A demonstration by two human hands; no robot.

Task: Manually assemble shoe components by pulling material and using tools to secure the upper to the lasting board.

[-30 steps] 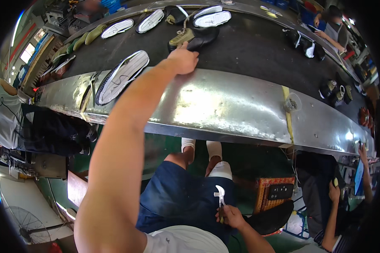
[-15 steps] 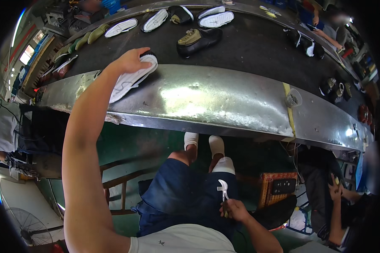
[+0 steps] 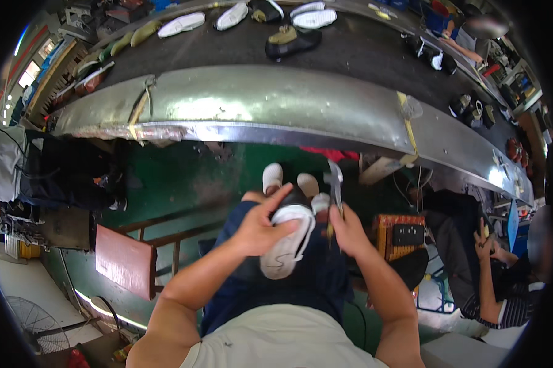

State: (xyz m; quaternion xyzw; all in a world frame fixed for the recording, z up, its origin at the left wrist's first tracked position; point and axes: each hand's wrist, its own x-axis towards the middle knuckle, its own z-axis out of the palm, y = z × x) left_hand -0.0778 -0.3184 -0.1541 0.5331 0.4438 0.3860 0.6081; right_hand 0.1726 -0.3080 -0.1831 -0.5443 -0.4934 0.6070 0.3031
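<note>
Over my lap, my left hand (image 3: 258, 228) grips a shoe (image 3: 284, 257) with its white underside turned up and its black upper showing at the far end. My thumb lies across the white underside, and the fingers wrap round the side. A dark pen-like scrawl marks the underside's near half. My right hand (image 3: 350, 230) is closed round the handles of metal lasting pincers (image 3: 336, 179), just right of the shoe. Their curved silver head points up and away from me. A small gap separates the pincers from the shoe; the handles are partly hidden by my fingers.
Ahead runs a metal-edged bench (image 3: 190, 101) with a dark belt bearing several shoes, including a black and olive one (image 3: 293, 44). A clear cup (image 3: 412, 108) stands on its metal edge. To my left is a wooden stool (image 3: 126, 260); a person's hands (image 3: 486, 245) work at right.
My left hand has brought the shoe from the bench's metal edge back over my lap. My right hand has raised the pincers beside it. The view has shifted slightly.
</note>
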